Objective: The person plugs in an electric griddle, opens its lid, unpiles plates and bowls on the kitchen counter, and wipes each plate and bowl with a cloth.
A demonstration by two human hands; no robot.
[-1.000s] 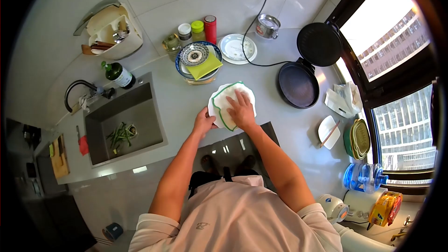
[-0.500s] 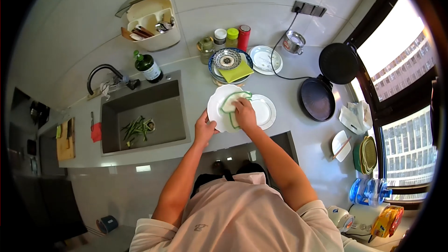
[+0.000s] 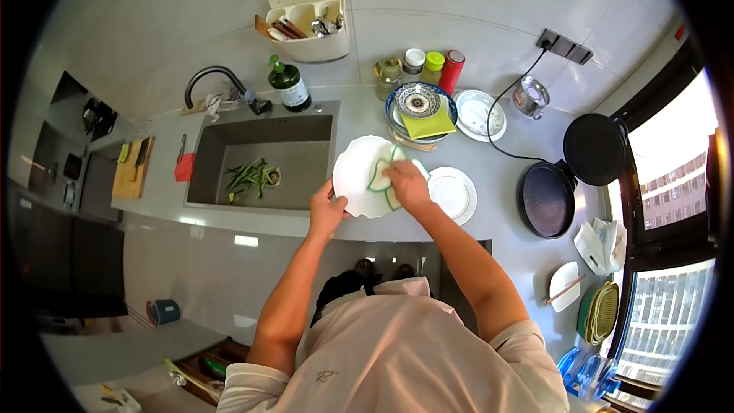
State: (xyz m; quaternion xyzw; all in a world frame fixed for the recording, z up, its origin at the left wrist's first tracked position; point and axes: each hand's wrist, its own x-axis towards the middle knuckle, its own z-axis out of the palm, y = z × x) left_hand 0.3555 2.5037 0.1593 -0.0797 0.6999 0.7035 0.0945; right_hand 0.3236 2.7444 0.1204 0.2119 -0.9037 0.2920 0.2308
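My left hand grips the lower left rim of a white plate with a scalloped edge, held up over the counter by the sink. In my right hand is a white cloth with green edging, bunched under the fingers and pressed against the plate's right part. Just right of it, a second white plate lies on the counter, partly covered by my right hand and wrist. Behind stands a stack of blue-patterned dishes with a yellow-green cloth draped on top.
Left is the sink with green vegetable scraps inside. A soap bottle, jars and a red flask line the wall. To the right are patterned plates, an open black electric pan and its cord.
The view has turned and shifted, so the counter sits further right and lower. My right hand and the cloth have moved toward the plate's right edge; my left hand keeps its grip.
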